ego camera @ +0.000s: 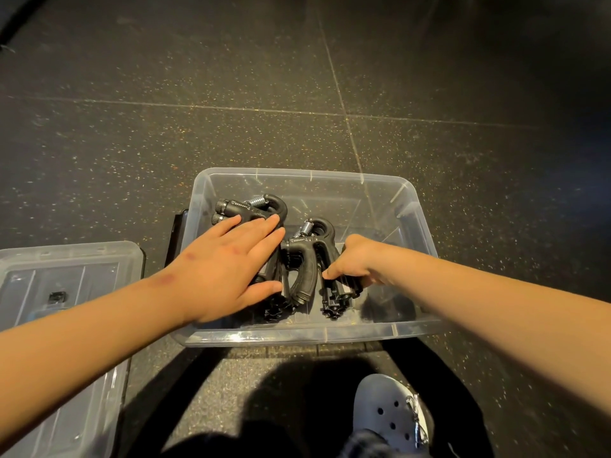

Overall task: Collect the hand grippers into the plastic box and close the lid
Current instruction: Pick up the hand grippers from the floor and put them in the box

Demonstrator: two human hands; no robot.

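- The dark speckled rubber floor (132,133), cut by thin pale seams, fills the room underfoot, and everything here sits on it.
- A clear rectangular plastic box (420,206) stands open on the floor right in front of the person, its lower left part crowded and its right side mostly bare.
- A clear plastic lid (66,279) lies flat on the floor to the left of the box, apart from it and off the box altogether; the person's left forearm crosses over it.
- The left hand (224,269) reaches into the box with palm down and fingers spread flat, pressing on top of the pile at the left; it lies open on the pile, not wrapped around anything.
- The right hand (353,259) comes in from the other side, curled down into the box with the fingers closed around the handles of a gripper; the thumb points left along it.
- A grey perforated foam clog (390,411) shows at the bottom edge, planted on the floor just short of the box.
- The black hand grippers (304,256) with coiled metal springs lie inside the box, bunched together at its left and middle; one sticks out past the left fingertips toward the far wall, and others sit between the two hands. How many there are I cannot tell, as the hands cover part of the heap.
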